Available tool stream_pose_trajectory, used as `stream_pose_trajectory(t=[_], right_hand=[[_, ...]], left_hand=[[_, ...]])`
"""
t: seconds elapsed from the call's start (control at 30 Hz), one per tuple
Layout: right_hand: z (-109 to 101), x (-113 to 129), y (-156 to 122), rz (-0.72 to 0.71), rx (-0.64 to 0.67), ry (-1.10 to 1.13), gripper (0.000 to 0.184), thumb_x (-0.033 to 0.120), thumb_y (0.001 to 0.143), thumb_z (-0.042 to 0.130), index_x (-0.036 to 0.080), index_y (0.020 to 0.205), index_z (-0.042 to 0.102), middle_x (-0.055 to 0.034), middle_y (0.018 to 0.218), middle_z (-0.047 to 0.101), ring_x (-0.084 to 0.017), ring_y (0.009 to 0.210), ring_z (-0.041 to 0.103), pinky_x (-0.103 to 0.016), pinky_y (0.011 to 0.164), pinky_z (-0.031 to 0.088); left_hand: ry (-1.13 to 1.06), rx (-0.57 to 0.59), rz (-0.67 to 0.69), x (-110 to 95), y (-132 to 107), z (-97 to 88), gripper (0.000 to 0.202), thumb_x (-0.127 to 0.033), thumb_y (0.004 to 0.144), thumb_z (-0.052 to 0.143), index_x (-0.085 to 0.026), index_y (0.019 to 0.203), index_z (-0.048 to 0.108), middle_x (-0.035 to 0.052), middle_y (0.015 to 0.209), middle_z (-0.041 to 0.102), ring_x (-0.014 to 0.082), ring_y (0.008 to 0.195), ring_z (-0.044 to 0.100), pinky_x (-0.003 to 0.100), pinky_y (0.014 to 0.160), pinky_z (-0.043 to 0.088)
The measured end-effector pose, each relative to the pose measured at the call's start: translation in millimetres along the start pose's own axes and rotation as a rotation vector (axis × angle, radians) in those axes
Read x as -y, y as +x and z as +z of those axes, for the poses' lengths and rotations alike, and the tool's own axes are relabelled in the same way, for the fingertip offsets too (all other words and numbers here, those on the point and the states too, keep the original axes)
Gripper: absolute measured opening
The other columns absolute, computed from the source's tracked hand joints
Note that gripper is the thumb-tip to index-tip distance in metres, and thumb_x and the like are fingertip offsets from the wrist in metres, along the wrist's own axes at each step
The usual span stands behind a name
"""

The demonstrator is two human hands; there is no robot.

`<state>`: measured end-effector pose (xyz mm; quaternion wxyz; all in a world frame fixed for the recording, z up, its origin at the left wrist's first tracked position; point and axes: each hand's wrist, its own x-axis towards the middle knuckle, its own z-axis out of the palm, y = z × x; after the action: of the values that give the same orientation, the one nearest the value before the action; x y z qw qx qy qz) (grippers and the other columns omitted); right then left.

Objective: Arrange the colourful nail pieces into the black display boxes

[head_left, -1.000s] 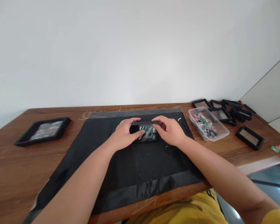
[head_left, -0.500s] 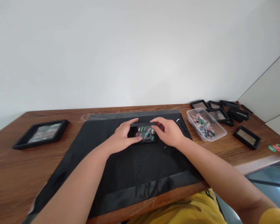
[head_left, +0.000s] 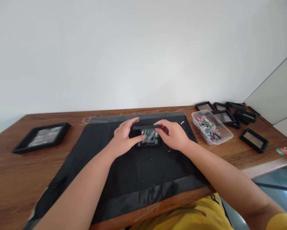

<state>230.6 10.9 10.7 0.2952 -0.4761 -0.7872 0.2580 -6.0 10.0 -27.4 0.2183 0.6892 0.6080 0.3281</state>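
A small black frame box (head_left: 140,145) stands on the black mat, its hinged lid (head_left: 145,127) raised at the far side. Inside lie several green and pink false nails (head_left: 147,132) and one teal spot on a clear film. My left hand (head_left: 124,137) is beside the box's left side, fingers spread, with its thumb reaching over the nails and its other fingers off the lid. At the right edge my right hand (head_left: 172,134) has thumb and index finger closed on the upper right corner of the lid. The fingertips' exact grip is partly hidden.
The black mat (head_left: 133,175) covers the middle of the wooden table (head_left: 9,179). A larger filled black frame (head_left: 41,137) lies at left. At right are a clear plastic tub (head_left: 227,135) of wrapped nails, several black frames (head_left: 223,117) and a single frame (head_left: 254,140).
My left hand has drawn back to the left, and its fingers have come away from the lid and spread. My right hand keeps its place at the corner.
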Motion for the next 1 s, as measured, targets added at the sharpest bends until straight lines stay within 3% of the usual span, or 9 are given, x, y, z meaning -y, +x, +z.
stream_pose_trajectory(t=[0.13, 0.23, 0.37, 0.77, 1.0], right_hand=[[0, 0, 0, -0.004, -0.001, -0.003, 0.025, 0.023, 0.098, 0.062, 0.022, 0.119, 0.074, -0.0003, 0.086, 0.073, -0.012, 0.064, 0.057, -0.026, 0.067, 0.041], [0, 1, 0, -0.004, 0.004, -0.001, 0.024, 0.024, 0.098, 0.062, 0.022, 0.119, 0.073, 0.0001, 0.085, 0.073, -0.012, 0.064, 0.056, -0.026, 0.067, 0.041], [0, 1, 0, -0.004, 0.005, 0.001, 0.024, 0.024, 0.097, 0.063, 0.022, 0.119, 0.073, 0.0002, 0.085, 0.072, -0.012, 0.064, 0.056, -0.026, 0.066, 0.040], [1, -1, 1, 0.001, -0.009, 0.019, 0.023, 0.024, 0.096, 0.064, 0.022, 0.117, 0.074, 0.0003, 0.084, 0.072, -0.012, 0.063, 0.056, -0.026, 0.066, 0.041], [1, -4, 0, -0.004, -0.011, 0.031, 0.024, 0.026, 0.096, 0.065, 0.022, 0.118, 0.074, -0.0004, 0.085, 0.073, -0.013, 0.063, 0.057, -0.026, 0.065, 0.042]], left_hand=[[0.083, -0.198, -0.041, -16, -7, 14.6, 0.070, -0.051, 0.077, 0.072, -0.025, 0.141, 0.056, 0.0151, 0.149, 0.061, 0.0405, 0.148, 0.046, 0.061, 0.124, 0.033], [0.125, -0.272, -0.010, -25, -11, 21.6, 0.069, -0.047, 0.080, 0.072, -0.026, 0.143, 0.052, 0.0144, 0.149, 0.059, 0.0406, 0.152, 0.040, 0.061, 0.124, 0.032], [0.154, -0.281, 0.087, -28, -12, 19.2, 0.076, -0.041, 0.080, 0.075, -0.029, 0.149, 0.045, 0.0128, 0.155, 0.053, 0.0408, 0.155, 0.034, 0.060, 0.127, 0.027], [0.182, -0.272, 0.111, -29, -10, 22.9, 0.096, -0.040, 0.075, 0.081, -0.026, 0.157, 0.034, 0.0182, 0.161, 0.047, 0.0436, 0.158, 0.029, 0.062, 0.127, 0.025], [0.185, -0.259, 0.120, -25, -11, 18.5, 0.090, -0.035, 0.079, 0.076, -0.027, 0.158, 0.034, 0.0157, 0.162, 0.046, 0.0424, 0.159, 0.027, 0.064, 0.128, 0.023]])
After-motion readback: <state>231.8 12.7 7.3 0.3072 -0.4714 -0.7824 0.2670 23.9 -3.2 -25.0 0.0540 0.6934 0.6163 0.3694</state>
